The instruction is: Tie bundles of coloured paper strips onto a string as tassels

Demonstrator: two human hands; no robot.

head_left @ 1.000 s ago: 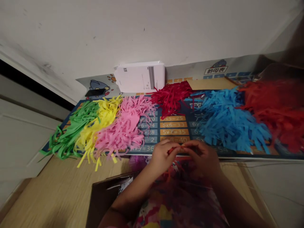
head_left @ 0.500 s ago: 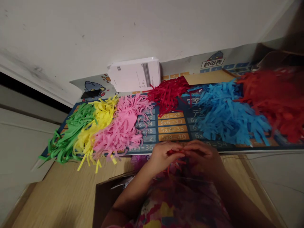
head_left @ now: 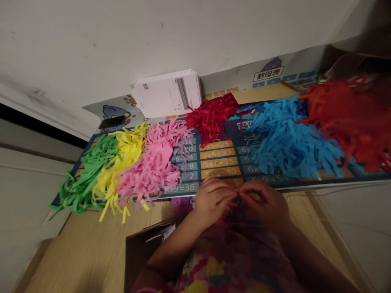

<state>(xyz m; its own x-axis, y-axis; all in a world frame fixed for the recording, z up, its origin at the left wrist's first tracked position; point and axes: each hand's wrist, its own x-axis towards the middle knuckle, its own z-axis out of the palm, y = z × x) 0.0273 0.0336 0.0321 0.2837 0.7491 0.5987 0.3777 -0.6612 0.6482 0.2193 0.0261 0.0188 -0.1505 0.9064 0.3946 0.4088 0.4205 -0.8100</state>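
At the table's front edge, my left hand [head_left: 213, 199] is closed on a small piece of red fringed paper [head_left: 232, 204], most of it hidden by the fingers. My right hand [head_left: 263, 202] pinches at the same spot, its fingertips meeting those of the left. Beyond the hands lies a dark red bundle of paper strips [head_left: 213, 118]. A pink fringed paper bundle [head_left: 155, 158] rests to the left, beside a yellow one [head_left: 130, 142] and a green one [head_left: 88, 175]. On the right are a blue bundle [head_left: 293, 140] and a larger red bundle [head_left: 348, 118].
The table [head_left: 218, 162] has a cover printed with multiplication sums. A stack of white cards [head_left: 166, 93] stands against the wall. A dark phone-like object [head_left: 112, 122] lies at the back left. Below, an open cardboard box [head_left: 143, 248] and something shiny purple [head_left: 181, 206] are on the floor side.
Less red paper shows between my hands, and the fingertips have come together in a tighter pinch. The left fingers are more stretched over it. The view has shifted slightly.
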